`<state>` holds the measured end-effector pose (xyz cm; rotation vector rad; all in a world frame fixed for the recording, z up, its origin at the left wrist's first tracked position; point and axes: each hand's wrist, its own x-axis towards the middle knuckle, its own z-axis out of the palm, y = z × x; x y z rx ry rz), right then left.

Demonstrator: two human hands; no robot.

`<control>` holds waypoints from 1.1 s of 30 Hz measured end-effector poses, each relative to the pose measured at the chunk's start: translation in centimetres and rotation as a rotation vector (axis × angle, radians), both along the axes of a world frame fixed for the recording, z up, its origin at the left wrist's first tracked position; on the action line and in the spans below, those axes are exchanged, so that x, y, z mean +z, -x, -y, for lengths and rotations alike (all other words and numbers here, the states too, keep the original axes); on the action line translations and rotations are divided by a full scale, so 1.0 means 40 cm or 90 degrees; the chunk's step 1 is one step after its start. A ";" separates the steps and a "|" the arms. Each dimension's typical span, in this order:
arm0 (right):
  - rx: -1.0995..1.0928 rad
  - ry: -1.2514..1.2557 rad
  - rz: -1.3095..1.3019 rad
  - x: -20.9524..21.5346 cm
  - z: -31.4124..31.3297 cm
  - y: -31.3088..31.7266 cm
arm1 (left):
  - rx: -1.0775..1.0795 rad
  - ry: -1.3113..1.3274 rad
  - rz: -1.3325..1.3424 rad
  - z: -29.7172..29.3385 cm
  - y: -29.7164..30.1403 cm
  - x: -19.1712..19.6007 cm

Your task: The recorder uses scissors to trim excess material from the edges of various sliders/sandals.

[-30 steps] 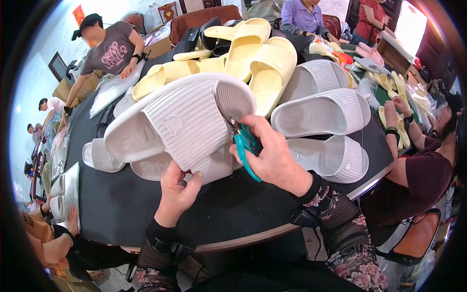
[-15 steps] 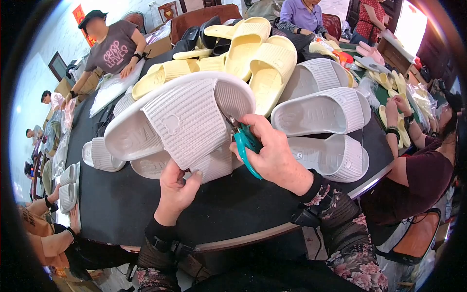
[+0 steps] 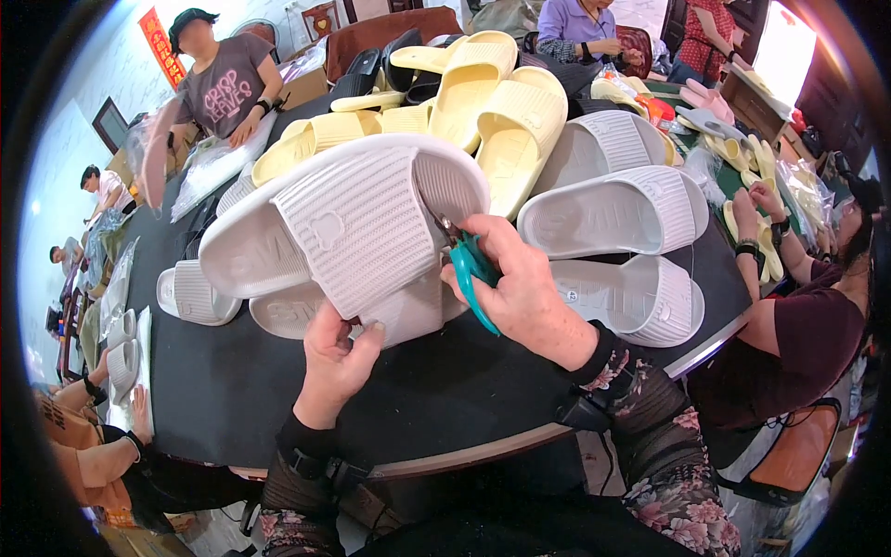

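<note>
A light grey slide sandal (image 3: 357, 227) is held up over the table by my left hand (image 3: 336, 360), whose fingers and thumb close on the lower edge of its strap. My right hand (image 3: 524, 292) grips teal-handled scissors (image 3: 471, 278). Their metal tip touches the strap's edge, by the opening near the sole; whether the blades are apart is too small to tell. Behind the held sandal, a second grey slide (image 3: 283, 317) is partly hidden. More grey slides (image 3: 603, 218) lie to the right of my right hand.
Yellow slides (image 3: 524, 121) are heaped at the centre of the black table (image 3: 445, 399), with black slides (image 3: 357, 79) behind. One small grey slide (image 3: 197, 295) lies at the left. Co-workers sit or stand around; one person's hands (image 3: 752, 218) handle yellow slides at the right.
The sandal, my hands and the scissors have barely moved. At the far left, a co-worker has lifted a pinkish slide-shaped piece, and the person in purple has raised their hands.
</note>
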<state>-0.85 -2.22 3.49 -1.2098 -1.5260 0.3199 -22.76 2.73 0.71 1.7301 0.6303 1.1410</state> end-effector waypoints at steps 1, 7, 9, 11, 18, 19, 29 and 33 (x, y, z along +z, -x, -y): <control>-0.005 0.005 -0.015 0.002 0.000 0.001 | 0.000 0.000 0.000 -0.003 0.004 -0.002; -0.006 0.047 -0.050 0.000 -0.007 -0.001 | 0.012 0.010 0.068 -0.028 0.008 -0.010; 0.002 0.078 -0.066 -0.008 -0.015 -0.003 | 0.029 0.037 0.049 -0.032 0.012 0.003; -0.026 0.045 -0.001 -0.024 -0.023 -0.007 | 0.027 0.034 0.080 -0.042 0.009 -0.001; -0.006 0.082 0.002 -0.027 -0.022 -0.004 | 0.028 -0.008 0.132 -0.053 0.012 -0.003; -0.014 0.076 0.011 -0.032 -0.025 -0.006 | 0.028 -0.007 0.132 -0.053 0.009 -0.002; -0.001 0.091 0.040 -0.032 -0.022 -0.002 | 0.067 0.001 0.147 -0.051 0.013 0.008; 0.003 0.098 0.050 -0.030 -0.021 0.000 | 0.067 -0.011 0.148 -0.056 0.015 0.003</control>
